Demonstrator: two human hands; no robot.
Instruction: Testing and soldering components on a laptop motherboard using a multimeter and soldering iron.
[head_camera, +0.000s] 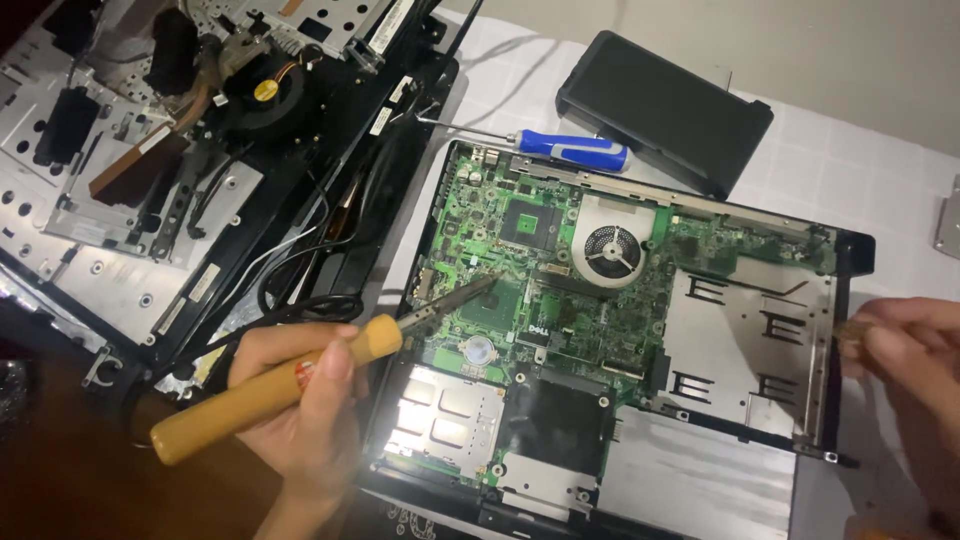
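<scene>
Two hands in view. Left hand (300, 400) is wrapped around a soldering iron (270, 390) by its wooden handle, tip resting on the green motherboard (560, 270) just left of a square chip, above the coin cell (480, 349). Right hand (905, 345) sits at the right edge of the open laptop base (700, 470), fingers pinched on something small; I can't tell what, it's blurred. Blue-handled screwdriver (570, 150) lies just above the board, black battery pack (665, 110) beyond it. Second stripped chassis (150, 180) sits at my left.
</scene>
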